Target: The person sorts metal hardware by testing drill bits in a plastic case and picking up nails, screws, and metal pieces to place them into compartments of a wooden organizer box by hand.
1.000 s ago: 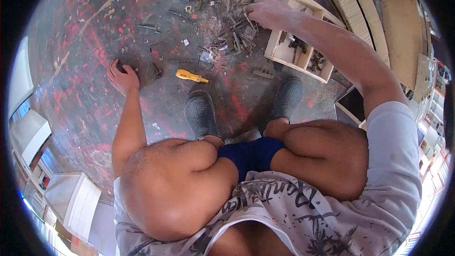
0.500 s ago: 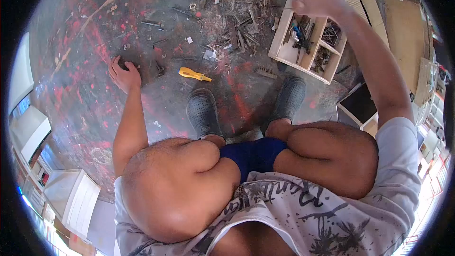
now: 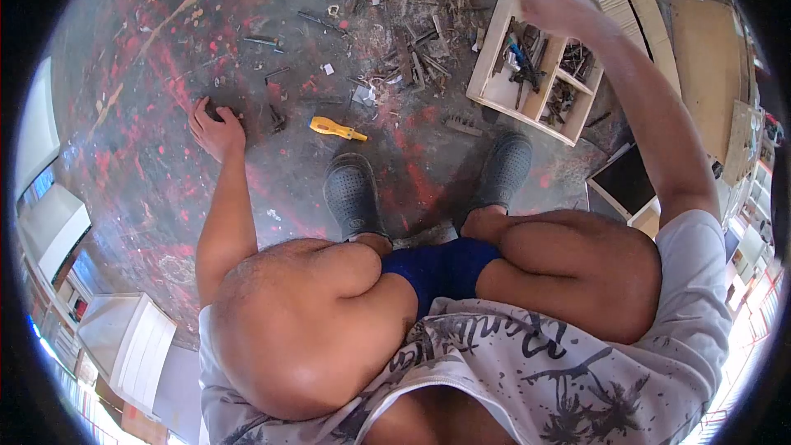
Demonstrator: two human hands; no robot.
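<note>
My left hand [image 3: 218,131] rests on the stained floor with its fingers spread apart, beside a small dark patch I cannot make out. A short yellow tool [image 3: 336,128], perhaps a screwdriver handle, lies to its right. My right hand [image 3: 557,10] is over the far end of a divided wooden box [image 3: 504,102], fingers curled in. What they hold, if anything, is hidden. Inside the box, the long compartment has dark tools and a blue-handled tool [image 3: 516,53]; the smaller compartments hold loose dark metal pieces [image 3: 560,100].
Scattered metal scraps [image 3: 422,58] cover the floor ahead. A small brush [image 3: 463,125] lies near my right shoe [image 3: 504,169]; my left shoe [image 3: 353,191] is below the yellow tool. Wooden boards [image 3: 700,66] and a dark panel in a frame [image 3: 624,184] are on the right.
My right hand has shifted slightly right and down, uncovering more of the box's far corner. My left hand and the yellow tool have stayed put.
</note>
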